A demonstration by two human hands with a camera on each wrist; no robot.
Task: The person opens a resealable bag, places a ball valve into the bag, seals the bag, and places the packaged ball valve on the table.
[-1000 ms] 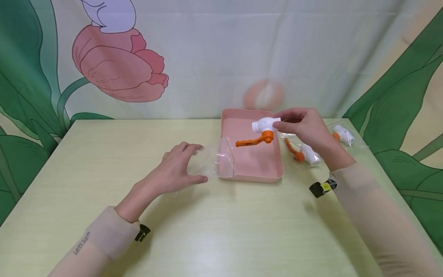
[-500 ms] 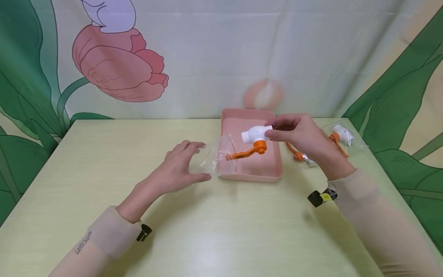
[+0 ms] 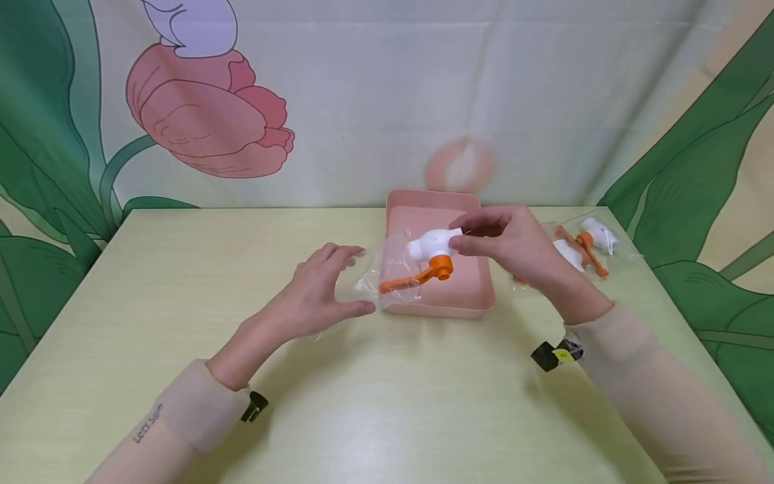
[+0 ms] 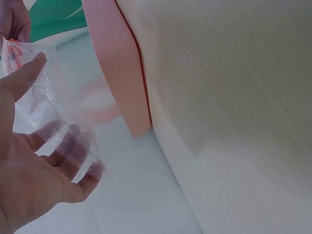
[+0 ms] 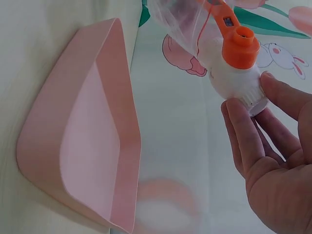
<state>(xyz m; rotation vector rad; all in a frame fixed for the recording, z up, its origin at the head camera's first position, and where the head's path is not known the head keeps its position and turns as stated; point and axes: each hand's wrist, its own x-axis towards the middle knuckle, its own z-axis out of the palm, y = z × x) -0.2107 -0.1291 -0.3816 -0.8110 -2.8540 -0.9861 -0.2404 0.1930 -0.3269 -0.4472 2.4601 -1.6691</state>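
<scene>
A white plastic ball valve (image 3: 431,243) with an orange lever handle (image 3: 417,277) is held above the pink tray. My right hand (image 3: 514,249) pinches one white end of it between thumb and fingers, plainly seen on the valve body (image 5: 233,83) in the right wrist view. The handle and the valve's far end lie within the mouth of a clear plastic bag (image 3: 369,275). My left hand (image 3: 320,289) holds this bag with thumb and fingers wide apart and curved round it; in the left wrist view the fingers (image 4: 68,146) show through the film.
The shallow pink tray (image 3: 465,296) stands at the table's back, beneath the valve. Two more orange-handled white valves, the bagged valve (image 3: 601,236) and the partly hidden valve (image 3: 568,255), lie right of it. Behind the table (image 3: 387,403) hangs a printed curtain (image 3: 363,101).
My right hand has moved left and slightly down with the ball valve, bringing its handle and far end into the bag's mouth. My left hand with the bag has shifted slightly right.
</scene>
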